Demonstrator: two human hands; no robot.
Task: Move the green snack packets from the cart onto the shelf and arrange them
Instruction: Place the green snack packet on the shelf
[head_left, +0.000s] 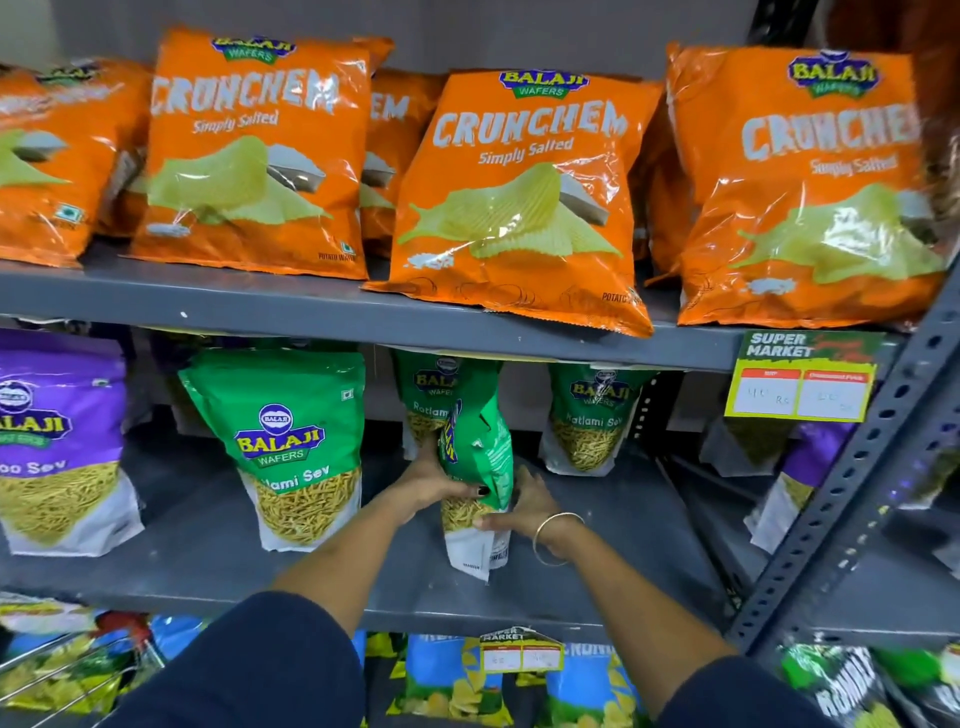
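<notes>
I hold one green Ratlami Sev packet (475, 467) upright and turned edge-on over the middle grey shelf (218, 551). My left hand (434, 480) grips its left side and my right hand (524, 506), with a bangle on the wrist, grips its right side. The packet's white bottom rests near the shelf's front. A second green packet (293, 441) stands to the left. Two more green packets (589, 415) stand further back, one partly hidden behind the held packet. The wire cart (62, 670) shows at the bottom left.
Orange Crunchem bags (519, 197) fill the upper shelf. A purple Aloo Sev packet (57, 441) stands at the far left of the middle shelf. A price tag (802, 382) hangs at the right, beside a perforated steel upright (862, 478). Blue and yellow bags line the lowest shelf.
</notes>
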